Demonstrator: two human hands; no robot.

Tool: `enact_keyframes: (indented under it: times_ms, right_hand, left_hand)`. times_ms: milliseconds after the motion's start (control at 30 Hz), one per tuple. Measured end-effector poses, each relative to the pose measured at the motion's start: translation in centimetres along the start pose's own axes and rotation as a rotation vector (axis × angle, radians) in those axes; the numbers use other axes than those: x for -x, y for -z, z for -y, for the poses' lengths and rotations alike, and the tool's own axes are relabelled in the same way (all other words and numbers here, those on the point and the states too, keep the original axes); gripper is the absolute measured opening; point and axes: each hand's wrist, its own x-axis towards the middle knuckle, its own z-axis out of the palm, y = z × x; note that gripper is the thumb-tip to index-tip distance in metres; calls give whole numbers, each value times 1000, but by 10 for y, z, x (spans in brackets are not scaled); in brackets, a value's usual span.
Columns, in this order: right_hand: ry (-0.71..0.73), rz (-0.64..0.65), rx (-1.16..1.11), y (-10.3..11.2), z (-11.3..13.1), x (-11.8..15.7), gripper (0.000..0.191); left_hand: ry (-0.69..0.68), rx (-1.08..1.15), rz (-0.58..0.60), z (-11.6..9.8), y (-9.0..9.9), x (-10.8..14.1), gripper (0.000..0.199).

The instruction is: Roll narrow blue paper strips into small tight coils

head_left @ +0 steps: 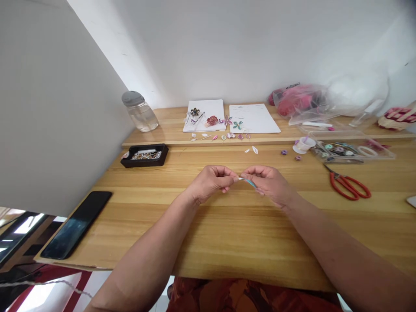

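A small thin piece, blue with a white end (250, 182), is held between my two hands above the middle of the wooden table. My left hand (218, 180) pinches its white end with thumb and forefinger. On the other side, my right hand (266, 182) has its fingers closed on the blue part. The fingertips of both hands nearly meet. Two small white petal shapes (255, 150) lie on the table just beyond my hands.
Red-handled scissors (349, 185) lie right, below a clear box of supplies (354, 151) and a white spool (303, 145). Left are a phone (77, 224), a black tray of beads (144, 161) and a bottle (141, 113). Flower pieces rest on white paper (208, 108) at the back.
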Motion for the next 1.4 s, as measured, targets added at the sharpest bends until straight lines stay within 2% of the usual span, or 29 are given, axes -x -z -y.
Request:
enact_keyframes:
  times_ms: [133,267,433,567,700,867,1000,1133,1400]
  right_hand:
    - [-128,96,-247,-5,-4,1,32]
    - [-153,108,-272,-12,-6,5,29]
    - [-10,-3,-97,-20,-4,10,28]
    - [71,-38,46,-22,-2,13,26]
    - [256,-135,267,-22,0,17,19]
    - [524,-271,457,-17,4,20,10]
    - [626,-270,552,-10,8,19,11]
    - [635,-227,565,-6,10,17,12]
    - [545,-161,474,-5,5,13,15]
  left_hand:
    - [-27,64,-83,-1,-1,-2,25]
    - [-93,47,-193,0,0,-4,27]
    - [-110,9,-300,0,1,-6,29]
    - [-112,2,-314,0,1,-7,29]
    - [-103,-49,-329,1,2,-7,29]
    - [-80,-143,-295,4,5,-7,30]
    - [-52,-194,-239,7,5,-6,29]
    - [-18,-233,-180,7,4,-4,28]
    - [-17,-256,-57,8,1,-1,26]
